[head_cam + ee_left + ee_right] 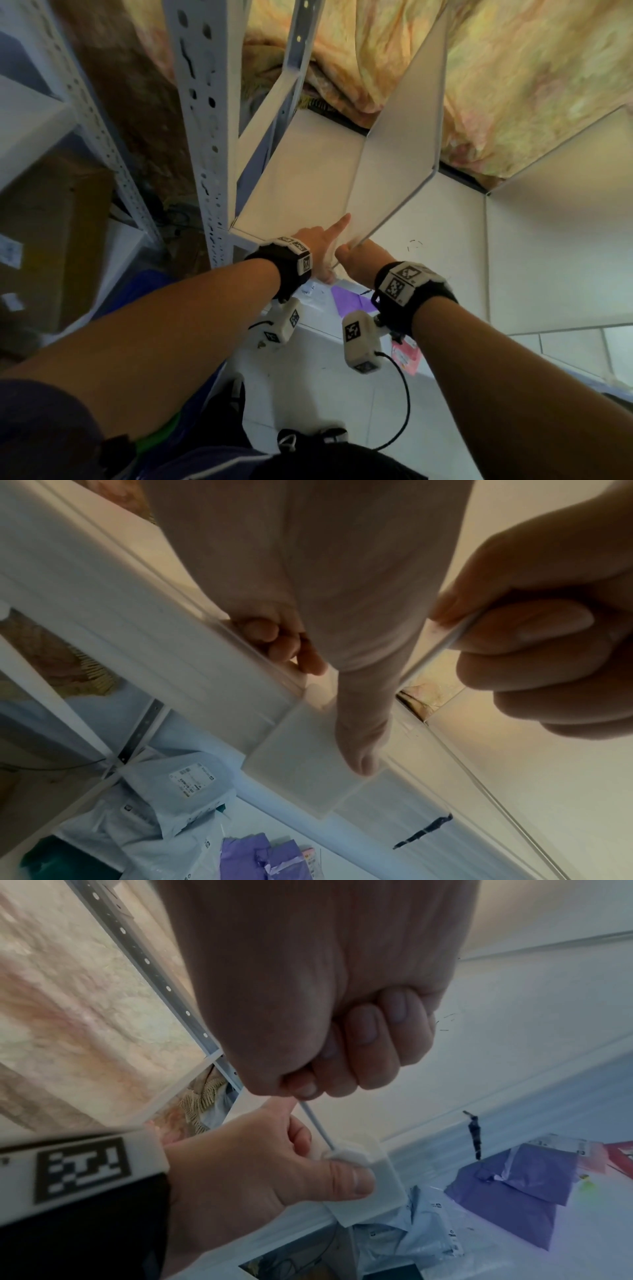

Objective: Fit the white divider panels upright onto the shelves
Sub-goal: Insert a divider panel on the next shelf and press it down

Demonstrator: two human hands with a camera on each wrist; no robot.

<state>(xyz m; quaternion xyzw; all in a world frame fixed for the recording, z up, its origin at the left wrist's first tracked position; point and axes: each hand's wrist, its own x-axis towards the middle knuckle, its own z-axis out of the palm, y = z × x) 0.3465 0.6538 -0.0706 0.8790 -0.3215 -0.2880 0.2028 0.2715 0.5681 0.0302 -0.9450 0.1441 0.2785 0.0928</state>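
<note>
A white divider panel (397,164) stands upright on the white shelf (445,246), running from back to front. My right hand (363,257) grips its thin front edge (316,1121) in a fist, low down near the shelf's front lip. My left hand (322,246) is beside it on the panel's left. Its index finger lies straight against the panel face. Its thumb (346,1177) presses the white clip (373,1185) onto the shelf's front edge, while the other fingers (274,639) curl over the top of the lip. Two more panels stand at the left end (263,137) and to the right (548,164).
A perforated white upright post (205,120) stands left of the shelf, with a cardboard box (51,240) beyond it. Patterned cloth (513,68) hangs behind the shelf. Purple bags (507,1185) and grey parcels (178,788) lie on the lower shelf.
</note>
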